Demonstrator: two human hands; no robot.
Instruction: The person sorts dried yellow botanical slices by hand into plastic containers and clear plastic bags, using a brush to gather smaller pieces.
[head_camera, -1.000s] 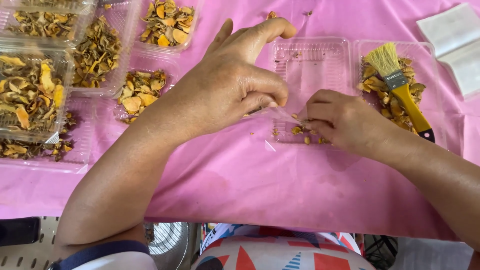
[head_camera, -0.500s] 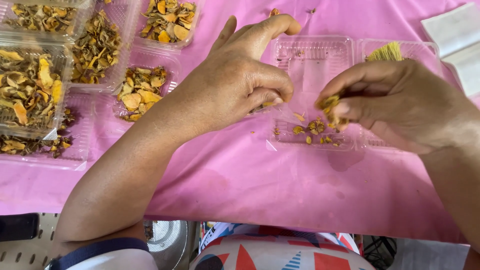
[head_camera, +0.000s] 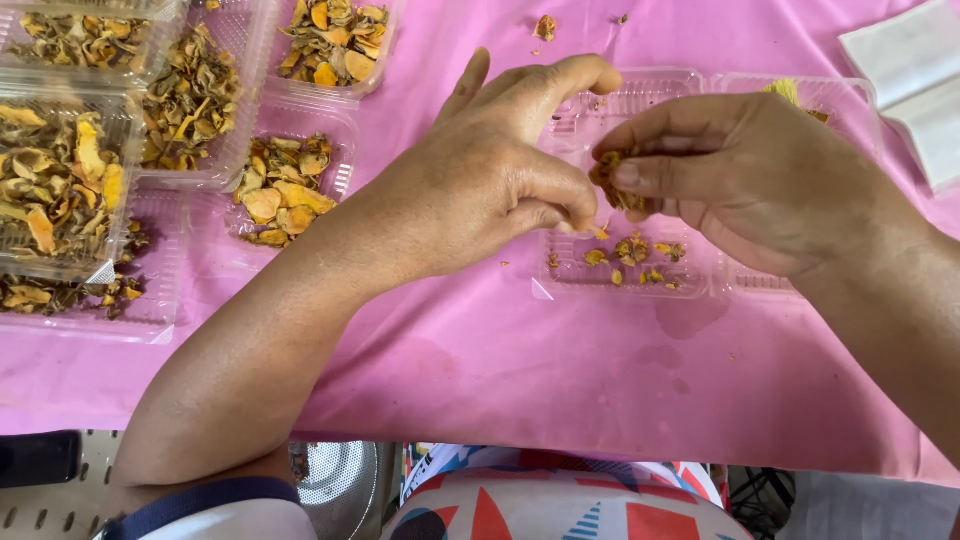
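Note:
My right hand (head_camera: 745, 170) hovers over a clear plastic hinged tray (head_camera: 640, 285) and pinches a small clump of dried orange-brown pieces (head_camera: 610, 185) between thumb and fingers. My left hand (head_camera: 490, 185) rests at the tray's left edge, fingers curled, fingertips touching a small flake near the tray rim. A few loose dried pieces (head_camera: 630, 255) lie on the tray's floor below both hands. The yellow bristles of a brush (head_camera: 785, 90) peek out behind my right hand.
Several clear plastic trays filled with dried yellow-orange slices (head_camera: 285, 185) crowd the left side on a pink tablecloth (head_camera: 520, 370). Another filled tray (head_camera: 335, 35) sits at the top. White folded paper (head_camera: 915, 75) lies at the top right. Stray flakes (head_camera: 545, 25) dot the cloth.
My right hand has lifted from the tray floor with a pinch of dried pieces and moved up and left, covering the brush. My left hand has stayed nearly still.

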